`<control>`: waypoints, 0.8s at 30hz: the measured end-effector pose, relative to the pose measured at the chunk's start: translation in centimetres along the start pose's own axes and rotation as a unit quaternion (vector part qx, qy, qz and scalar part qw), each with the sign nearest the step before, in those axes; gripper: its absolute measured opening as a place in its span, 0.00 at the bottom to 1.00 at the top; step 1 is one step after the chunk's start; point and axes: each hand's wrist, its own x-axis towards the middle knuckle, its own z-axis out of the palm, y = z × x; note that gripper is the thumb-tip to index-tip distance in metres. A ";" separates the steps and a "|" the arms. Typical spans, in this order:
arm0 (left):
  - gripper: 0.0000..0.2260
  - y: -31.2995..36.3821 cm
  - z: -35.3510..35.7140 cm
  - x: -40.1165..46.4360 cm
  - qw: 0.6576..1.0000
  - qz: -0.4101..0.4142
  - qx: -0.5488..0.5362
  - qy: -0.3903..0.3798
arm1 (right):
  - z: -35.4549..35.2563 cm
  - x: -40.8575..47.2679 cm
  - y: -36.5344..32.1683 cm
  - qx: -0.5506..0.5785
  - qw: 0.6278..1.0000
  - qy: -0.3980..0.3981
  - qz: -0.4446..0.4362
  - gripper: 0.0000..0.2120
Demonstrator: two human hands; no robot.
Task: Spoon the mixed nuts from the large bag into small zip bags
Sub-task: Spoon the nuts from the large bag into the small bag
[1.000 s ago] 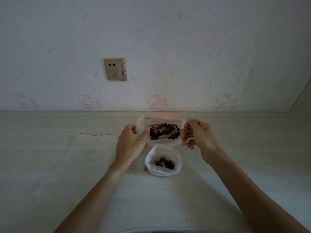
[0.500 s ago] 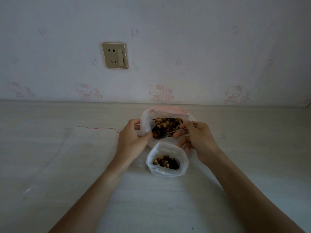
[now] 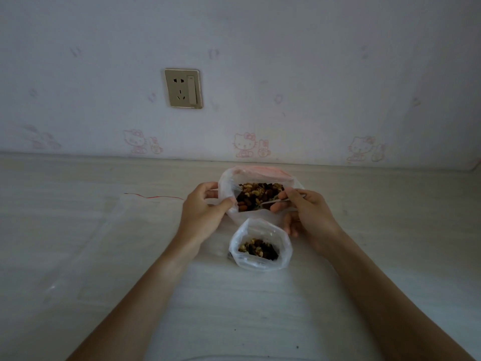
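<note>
Nuts (image 3: 256,195) risk spilling on counter (image 3: 104,256): right hand (image 3: 307,214) pinches spoon (image 3: 273,201), left hand (image 3: 205,212) pinches large bag (image 3: 226,183) rim; small zip bag (image 3: 260,261) unsupported.

Open large bag (image 3: 260,178) of mixed nuts (image 3: 256,195) stands behind partly filled small zip bag (image 3: 260,261).

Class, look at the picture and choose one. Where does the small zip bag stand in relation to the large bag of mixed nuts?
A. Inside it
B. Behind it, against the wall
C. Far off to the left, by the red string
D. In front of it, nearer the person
D: the small zip bag stands open on the table, nearer the camera than the large bag.
</note>
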 end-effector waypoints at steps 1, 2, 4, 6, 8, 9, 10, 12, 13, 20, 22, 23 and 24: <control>0.22 0.0 0.0 0.1 1.000 0.000 0.000 0.002 | -0.1 0.0 0.0 0.003 1.000 -0.001 -0.002 0.15; 0.22 0.0 -0.1 0.1 1.000 0.000 0.001 0.004 | -0.2 0.0 0.0 0.007 1.000 -0.001 -0.005 0.15; 0.21 -0.1 -0.2 0.2 1.000 0.002 0.008 0.009 | -0.4 0.0 0.0 0.011 1.000 0.004 -0.012 0.15; 0.20 -0.2 -0.4 0.2 0.999 0.013 0.030 0.021 | -0.5 -0.1 0.0 0.008 1.000 0.015 -0.019 0.15; 0.20 -0.3 -0.6 0.1 0.996 0.034 0.074 0.044 | -0.6 -0.2 0.0 0.008 0.999 0.026 -0.025 0.15; 0.19 -0.3 -0.6 0.0 0.993 0.046 0.093 0.058 | -0.7 -0.2 0.0 0.009 0.999 0.030 -0.026 0.15; 0.18 -0.2 -0.7 -0.1 0.991 0.057 0.104 0.070 | -0.7 -0.2 0.0 0.012 0.999 0.035 -0.026 0.15; 0.15 0.1 -0.8 -0.2 0.988 0.083 0.104 0.076 | -0.8 -0.2 0.0 0.015 0.999 0.042 -0.024 0.15; 0.14 0.2 -0.8 -0.3 0.987 0.097 0.102 0.071 | -0.8 -0.2 0.0 0.019 0.999 0.045 -0.022 0.15; 0.07 1.5 -0.7 -1.0 0.980 0.171 0.086 -0.060 | -1.1 -0.9 -1.2 0.058 0.997 0.048 -0.034 0.15; 0.07 1.8 -0.7 -1.3 0.976 0.173 0.085 -0.106 | -1.6 -1.3 -2.0 0.064 0.996 0.044 -0.048 0.15; 0.07 1.9 -0.8 -1.4 0.972 0.176 0.094 -0.125 | -1.9 -1.6 -2.5 0.067 0.995 0.039 -0.057 0.15; 0.08 2.0 -0.8 -1.5 0.968 0.180 0.107 -0.142 | -2.2 -2.0 -2.9 0.068 0.995 0.032 -0.065 0.15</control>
